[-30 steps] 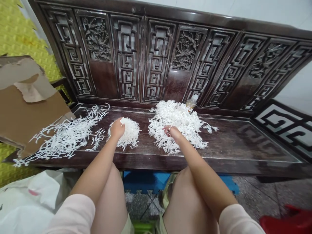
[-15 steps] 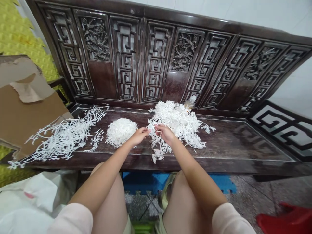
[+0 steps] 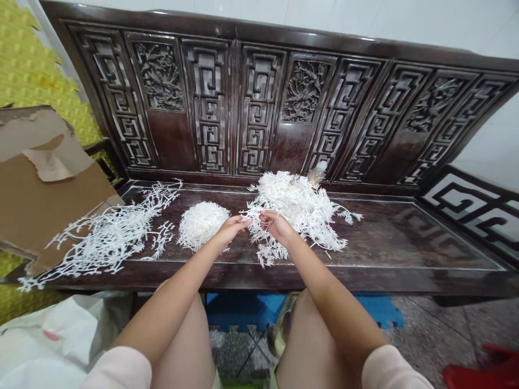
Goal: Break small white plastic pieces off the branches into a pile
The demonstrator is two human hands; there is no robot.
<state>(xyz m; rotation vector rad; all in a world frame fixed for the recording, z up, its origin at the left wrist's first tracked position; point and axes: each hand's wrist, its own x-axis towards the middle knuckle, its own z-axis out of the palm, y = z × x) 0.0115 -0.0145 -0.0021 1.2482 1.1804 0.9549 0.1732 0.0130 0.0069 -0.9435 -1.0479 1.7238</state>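
My left hand (image 3: 235,227) pinches a white plastic sprig (image 3: 248,215) in front of the right-hand pile. Close beside it, my right hand (image 3: 277,225) has its fingers curled and pressed together at the same sprig; the exact grip is too small to make out. Behind and to the right lies a big tangled heap of white plastic sprigs (image 3: 302,205) with leafy ends. A rounded mound of small white pieces (image 3: 203,220) sits left of my left hand. Farther left are bare white branched stems (image 3: 109,235), piled lengthwise.
Everything lies on a dark wooden bench (image 3: 397,237) with a carved backrest (image 3: 259,156). A small clear bottle (image 3: 318,173) stands behind the heap. Torn cardboard (image 3: 52,205) leans at the left end; a white bag (image 3: 60,329) is below. Something red (image 3: 482,373) is on the floor at right.
The view has shifted slightly. Both hands stay together at the heap's front left edge, and more of the sprig's leafy end shows above my left fingertips.
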